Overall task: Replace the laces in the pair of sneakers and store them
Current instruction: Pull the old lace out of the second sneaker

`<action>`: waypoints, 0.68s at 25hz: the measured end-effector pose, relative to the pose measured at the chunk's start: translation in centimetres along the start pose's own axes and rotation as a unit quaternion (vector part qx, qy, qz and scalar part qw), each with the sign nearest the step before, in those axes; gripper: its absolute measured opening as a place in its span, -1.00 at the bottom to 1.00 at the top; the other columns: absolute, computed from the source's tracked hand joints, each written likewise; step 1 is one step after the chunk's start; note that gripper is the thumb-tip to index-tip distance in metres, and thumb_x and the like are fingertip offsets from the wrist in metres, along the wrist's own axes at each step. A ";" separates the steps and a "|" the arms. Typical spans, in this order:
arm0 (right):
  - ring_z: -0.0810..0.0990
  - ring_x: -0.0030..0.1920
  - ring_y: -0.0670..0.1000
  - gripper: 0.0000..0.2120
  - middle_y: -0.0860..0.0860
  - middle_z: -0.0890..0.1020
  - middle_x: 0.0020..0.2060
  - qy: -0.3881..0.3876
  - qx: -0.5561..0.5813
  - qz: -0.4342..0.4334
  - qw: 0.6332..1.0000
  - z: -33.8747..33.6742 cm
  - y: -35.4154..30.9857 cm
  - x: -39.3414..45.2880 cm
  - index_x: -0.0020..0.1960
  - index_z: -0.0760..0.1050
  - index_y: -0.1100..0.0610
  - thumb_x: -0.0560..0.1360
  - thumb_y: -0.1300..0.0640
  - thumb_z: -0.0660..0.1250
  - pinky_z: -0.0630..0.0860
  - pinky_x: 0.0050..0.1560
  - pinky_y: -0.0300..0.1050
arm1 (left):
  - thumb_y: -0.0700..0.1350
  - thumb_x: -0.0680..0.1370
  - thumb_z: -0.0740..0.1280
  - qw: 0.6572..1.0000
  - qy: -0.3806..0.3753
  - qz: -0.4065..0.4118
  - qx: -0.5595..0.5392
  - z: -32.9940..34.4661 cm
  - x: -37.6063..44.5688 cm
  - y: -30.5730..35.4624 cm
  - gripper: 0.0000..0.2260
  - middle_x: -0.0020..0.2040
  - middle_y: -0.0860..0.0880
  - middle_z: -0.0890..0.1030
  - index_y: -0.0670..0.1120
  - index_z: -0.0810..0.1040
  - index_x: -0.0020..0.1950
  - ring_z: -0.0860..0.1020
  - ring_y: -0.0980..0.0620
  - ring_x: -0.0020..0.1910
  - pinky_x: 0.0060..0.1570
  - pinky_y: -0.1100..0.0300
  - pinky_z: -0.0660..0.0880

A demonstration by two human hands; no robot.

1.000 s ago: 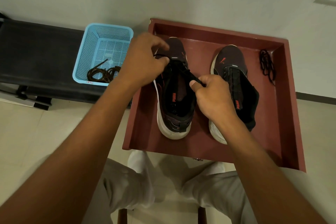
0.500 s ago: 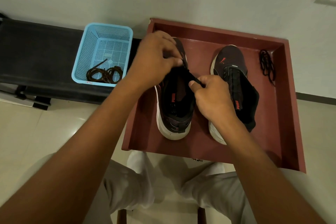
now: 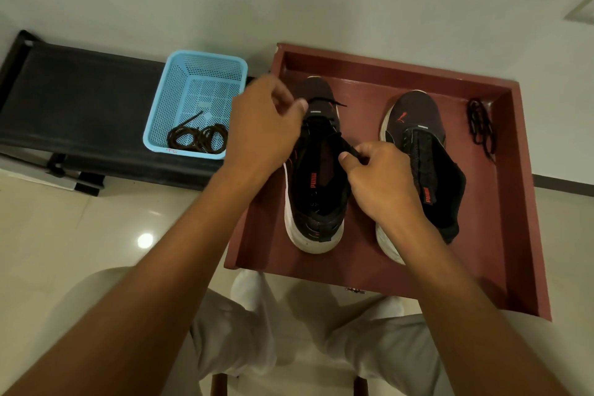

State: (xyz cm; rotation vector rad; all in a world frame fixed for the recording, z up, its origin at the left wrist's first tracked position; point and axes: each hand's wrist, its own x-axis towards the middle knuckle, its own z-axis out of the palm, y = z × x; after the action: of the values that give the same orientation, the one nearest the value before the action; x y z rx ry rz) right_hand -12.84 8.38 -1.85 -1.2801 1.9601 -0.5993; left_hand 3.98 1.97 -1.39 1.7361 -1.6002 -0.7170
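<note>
- Dark mesh and a white sole make up the left sneaker (image 3: 316, 177), standing toe-away in the red-brown tray (image 3: 527, 202); the left hand (image 3: 263, 125) hides its near-side eyelets, so how far the lacing runs cannot be read.
- The right sneaker (image 3: 414, 151) stands beside it, apart, its heel and inner side covered by the right forearm; its tongue flops out toward the tray's right wall.
- The left hand's fingers are curled, thumb and forefinger pinching a black lace (image 3: 328, 102) whose free end lies across the toe of the left sneaker.
- The right hand (image 3: 382, 183) has its fingers curled too, thumb and forefinger pinching lace or collar at the left sneaker's right edge; which of the two cannot be told.
- Both forearms reach in from the bottom corners, wrists above the tray's near half.
- A black lace bundle (image 3: 480, 127) lies in the tray's far right corner.
- A brown lace coil (image 3: 201, 138) lies in the blue basket (image 3: 180, 80) on a dark bench (image 3: 80, 100).
</note>
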 end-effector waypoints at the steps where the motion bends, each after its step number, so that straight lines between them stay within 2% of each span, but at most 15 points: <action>1: 0.63 -0.35 -0.04 -0.78 0.06 0.66 -0.30 0.000 -0.008 -0.003 1.000 0.0 -0.1 0.0 -0.11 0.63 0.11 0.64 0.04 0.34 0.50 -0.42 -0.32 | 0.07 0.51 0.49 0.999 -0.027 -0.016 0.017 -0.3 -1.4 0.0 -0.79 -0.28 0.09 0.58 -0.04 0.60 -0.14 0.53 0.22 -0.30 -0.29 0.30 0.44; 3: 0.66 -0.27 -0.07 -0.83 -0.01 0.67 -0.25 0.006 -0.020 -0.010 1.000 0.1 -0.2 0.1 -0.06 0.64 0.08 0.63 0.03 0.35 0.62 -0.25 -0.18 | 0.12 0.46 0.54 0.993 -0.094 -0.060 0.035 -0.9 -3.9 0.0 -0.75 -0.30 0.08 0.61 -0.03 0.61 -0.20 0.57 0.21 -0.31 -0.34 0.31 0.40; 4: 0.65 -0.24 -0.09 -0.86 -0.05 0.65 -0.22 0.011 -0.022 -0.014 1.000 0.2 -0.3 0.1 0.00 0.64 0.07 0.63 0.03 0.35 0.63 -0.21 -0.15 | 0.11 0.44 0.56 0.990 -0.114 -0.076 0.040 -1.0 -4.5 -0.2 -0.75 -0.31 0.07 0.62 -0.03 0.64 -0.20 0.59 0.20 -0.32 -0.34 0.32 0.42; 6: 0.62 -0.17 -0.14 -0.85 -0.13 0.62 -0.13 0.025 -0.023 -0.028 0.999 0.6 -0.5 0.0 0.15 0.61 0.04 0.62 0.05 0.35 0.55 -0.17 -0.23 | 0.06 0.47 0.55 0.988 -0.123 -0.091 0.023 -1.4 -4.4 -0.8 -0.80 -0.35 0.03 0.65 -0.05 0.68 -0.20 0.63 0.13 -0.36 -0.31 0.22 0.55; 8: 0.64 -0.05 -0.09 -0.77 -0.11 0.64 0.02 0.044 -0.038 -0.049 0.997 1.1 -0.5 0.1 0.28 0.55 0.01 0.63 0.07 0.34 0.56 -0.07 -0.20 | -0.01 0.52 0.52 0.984 -0.136 -0.111 -0.019 -1.4 -4.1 -1.3 -0.84 -0.37 -0.04 0.67 -0.09 0.70 -0.17 0.65 0.05 -0.39 -0.26 0.11 0.64; 10: 0.62 0.09 -0.02 -0.70 -0.06 0.61 0.18 0.062 -0.065 -0.074 0.993 1.8 -0.5 0.1 0.35 0.48 0.00 0.63 0.13 0.32 0.59 0.06 -0.08 | -0.08 0.57 0.46 0.978 -0.154 -0.131 -0.055 -1.2 -4.1 -1.7 -0.86 -0.28 -0.12 0.70 -0.13 0.70 -0.12 0.67 -0.01 -0.37 -0.27 0.08 0.65; 13: 0.42 0.31 0.07 -0.47 0.00 0.44 0.34 0.086 -0.123 -0.143 0.978 2.8 -0.7 0.1 0.45 0.38 -0.01 0.54 0.31 0.36 0.51 0.24 0.00 | -0.14 0.63 0.39 0.971 -0.177 -0.140 -0.076 -0.8 -4.0 -2.4 -0.86 -0.16 -0.16 0.71 -0.17 0.68 -0.06 0.67 0.03 -0.31 -0.29 0.24 0.59; 15: 0.36 0.33 0.09 -0.43 -0.01 0.44 0.33 0.104 -0.153 -0.211 0.960 3.0 -0.8 0.4 0.42 0.44 -0.03 0.48 0.32 0.42 0.47 0.26 0.04 | -0.16 0.64 0.36 0.972 -0.184 -0.128 -0.069 -0.7 -3.8 -2.6 -0.84 -0.18 -0.15 0.70 -0.18 0.66 -0.08 0.61 0.12 -0.38 -0.33 0.28 0.53; 17: 0.41 0.31 0.07 -0.63 -0.05 0.54 0.22 0.106 -0.150 -0.239 0.954 3.3 -0.8 0.8 0.30 0.59 -0.01 0.51 0.17 0.46 0.45 0.26 0.08 | -0.16 0.65 0.34 0.973 -0.191 -0.112 -0.057 -0.4 -3.6 -2.7 -0.82 -0.27 -0.12 0.64 -0.16 0.63 -0.13 0.54 0.14 -0.43 -0.31 0.16 0.51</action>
State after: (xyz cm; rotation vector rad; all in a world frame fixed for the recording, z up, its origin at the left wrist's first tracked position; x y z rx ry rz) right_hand -10.03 7.33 -3.59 -1.9838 1.9688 -0.7121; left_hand 5.60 5.71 -3.37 1.7883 -1.5802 -1.2943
